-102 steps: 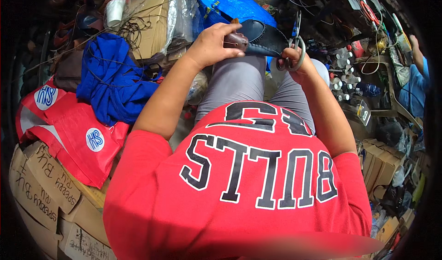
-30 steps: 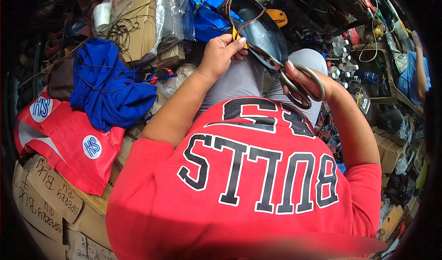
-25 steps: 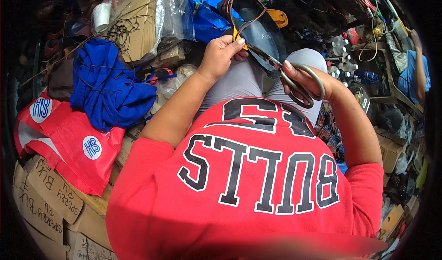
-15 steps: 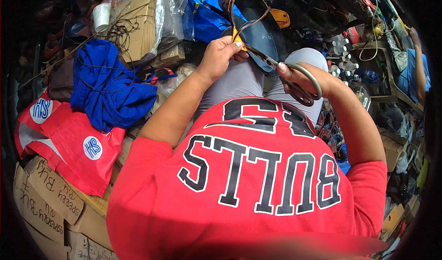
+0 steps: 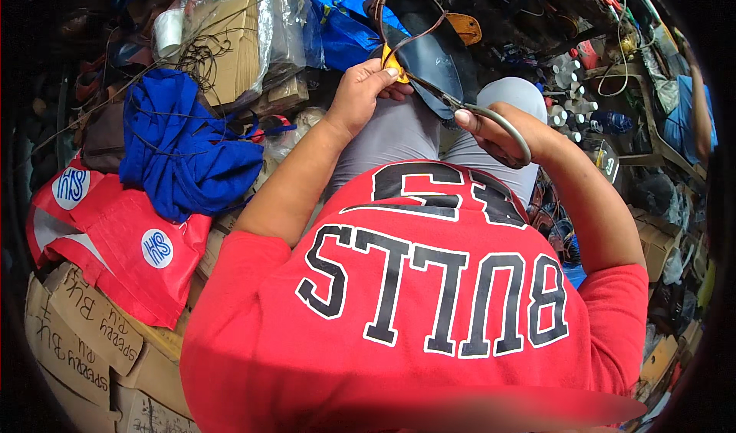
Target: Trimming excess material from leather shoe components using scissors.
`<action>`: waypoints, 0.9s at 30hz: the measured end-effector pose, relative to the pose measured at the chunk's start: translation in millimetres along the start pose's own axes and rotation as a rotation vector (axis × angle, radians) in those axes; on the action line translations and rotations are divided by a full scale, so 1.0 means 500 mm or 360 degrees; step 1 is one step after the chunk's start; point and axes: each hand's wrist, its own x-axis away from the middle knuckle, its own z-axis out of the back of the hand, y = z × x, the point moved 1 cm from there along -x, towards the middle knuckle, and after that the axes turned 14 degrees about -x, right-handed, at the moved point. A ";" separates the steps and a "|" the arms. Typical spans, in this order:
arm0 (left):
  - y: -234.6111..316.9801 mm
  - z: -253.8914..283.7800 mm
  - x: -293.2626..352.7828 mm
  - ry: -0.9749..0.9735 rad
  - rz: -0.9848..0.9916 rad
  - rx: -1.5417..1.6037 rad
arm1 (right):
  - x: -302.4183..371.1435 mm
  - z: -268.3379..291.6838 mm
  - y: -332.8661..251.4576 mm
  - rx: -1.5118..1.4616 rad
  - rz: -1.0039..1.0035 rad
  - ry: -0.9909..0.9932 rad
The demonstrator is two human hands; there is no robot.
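Note:
A sandal with a dark sole [image 5: 441, 61] and thin brown straps [image 5: 420, 36] rests over my knees at the top middle. My left hand [image 5: 362, 94] pinches a yellow-orange strap end [image 5: 393, 65] between thumb and fingers, beside the sole. In my right hand [image 5: 502, 135] is a pair of scissors [image 5: 435, 92] with large dark loop handles. Their blades point up and left across the sole's near part, with the tips close to the strap end. Whether the blades touch the strap I cannot tell. My fingers partly hide the handles.
Left of me lie a blue cloth [image 5: 180, 145], a red bag [image 5: 126, 237] and cardboard boxes [image 5: 84, 329]. A white cup [image 5: 169, 32] stands by plastic-wrapped cardboard [image 5: 234, 53]. Small bottles [image 5: 569, 72] crowd the right. An orange-brown piece [image 5: 464, 29] lies beyond the sandal. Another person's arm [image 5: 700, 111] shows far right.
My right hand has turned the scissors slightly, and their handle loops appear closer together. My left hand keeps its pinch on the strap end, almost unmoved.

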 end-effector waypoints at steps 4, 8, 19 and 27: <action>0.001 -0.001 -0.003 0.0028 0.0024 0.0020 | 0.015 0.001 -0.004 -0.0083 -0.0009 0.0018; -0.003 0.004 -0.004 0.0026 0.0097 0.0036 | 0.032 0.012 0.011 -0.0379 -0.0042 -0.0106; 0.001 -0.004 -0.005 0.0066 0.0107 -0.0013 | 0.033 0.002 0.007 -0.0493 -0.0094 -0.0182; 0.001 -0.009 -0.006 0.0099 0.0089 -0.0003 | 0.016 -0.001 0.017 -0.0572 -0.0052 -0.0154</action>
